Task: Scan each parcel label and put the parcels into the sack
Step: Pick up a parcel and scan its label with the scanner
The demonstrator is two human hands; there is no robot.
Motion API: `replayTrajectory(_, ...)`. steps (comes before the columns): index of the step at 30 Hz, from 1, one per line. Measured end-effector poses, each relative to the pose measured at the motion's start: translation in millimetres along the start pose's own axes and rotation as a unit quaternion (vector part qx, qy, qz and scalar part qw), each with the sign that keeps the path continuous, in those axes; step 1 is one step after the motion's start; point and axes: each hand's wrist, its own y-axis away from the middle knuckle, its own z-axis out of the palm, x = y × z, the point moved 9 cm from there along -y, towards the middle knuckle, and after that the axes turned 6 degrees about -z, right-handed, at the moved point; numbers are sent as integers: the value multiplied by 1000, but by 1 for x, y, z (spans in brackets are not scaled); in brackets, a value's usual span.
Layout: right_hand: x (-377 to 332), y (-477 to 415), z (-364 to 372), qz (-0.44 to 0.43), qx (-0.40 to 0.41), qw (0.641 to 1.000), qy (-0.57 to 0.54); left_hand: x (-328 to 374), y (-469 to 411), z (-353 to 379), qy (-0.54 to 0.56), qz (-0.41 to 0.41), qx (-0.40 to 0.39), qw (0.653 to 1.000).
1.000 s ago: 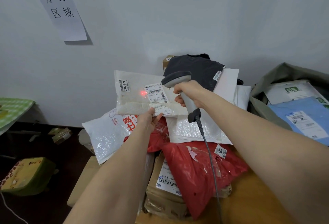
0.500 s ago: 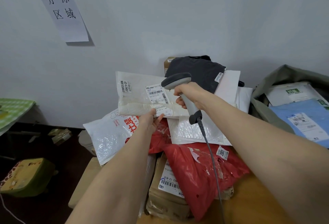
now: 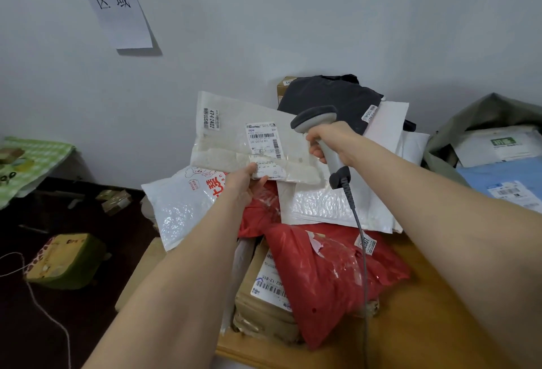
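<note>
My left hand (image 3: 245, 182) pinches the near edge of a flat white bubble mailer (image 3: 231, 139) and holds it up above the pile, its barcode label (image 3: 263, 141) facing me. My right hand (image 3: 330, 141) grips the handle of a grey barcode scanner (image 3: 315, 117), whose head points left at that label from close by. Its coiled cable (image 3: 359, 233) hangs down over the pile. The grey-green sack (image 3: 475, 117) stands open at the right, with a white parcel (image 3: 498, 145) and a blue parcel (image 3: 504, 180) inside.
On the wooden table (image 3: 410, 324) lie a red bag (image 3: 325, 277), a brown taped box (image 3: 264, 307), a white printed mailer (image 3: 181, 204), a white bubble mailer (image 3: 328, 204) and a black bag (image 3: 328, 98). A paper sign (image 3: 113, 1) hangs on the wall. Clutter sits on the dark floor at left.
The scanner's red dot on the mailer, seen a second ago, is gone. Both hands keep their hold; the mailer and scanner have barely shifted.
</note>
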Motion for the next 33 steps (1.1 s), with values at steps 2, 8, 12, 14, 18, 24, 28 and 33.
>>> replayTrajectory(2, 3, -6, -7, -3, -7, 1000, -4, -1, 5, 3, -3, 22, 14, 1000)
replayTrajectory(8, 15, -9, -37, -8, -51, 999, -10, -13, 31, 19, -22, 73, 49, 996)
replayTrajectory(12, 22, -9, -59, -19, -51, 998, -41, -18, 49, 24, -32, 98, 77, 992)
replayTrajectory(14, 27, -9, -70, -21, -47, 997, -60, -18, 57, 28, -37, 116, 82, 989)
replayTrajectory(18, 33, -1, -99, -40, -33, 996, -73, -27, 77, 42, -25, 128, 99, 986)
replayTrajectory(24, 56, 29, -161, -64, -4, 989, -131, -60, 113, 80, 21, 151, 92, 984)
replayTrajectory(28, 89, 52, -219, -50, 41, 988, -142, -89, 137, 109, -6, 171, 99, 980)
replayTrajectory(33, 126, 80, -276, -8, 18, 991, -129, -127, 158, 162, -62, 161, 75, 982)
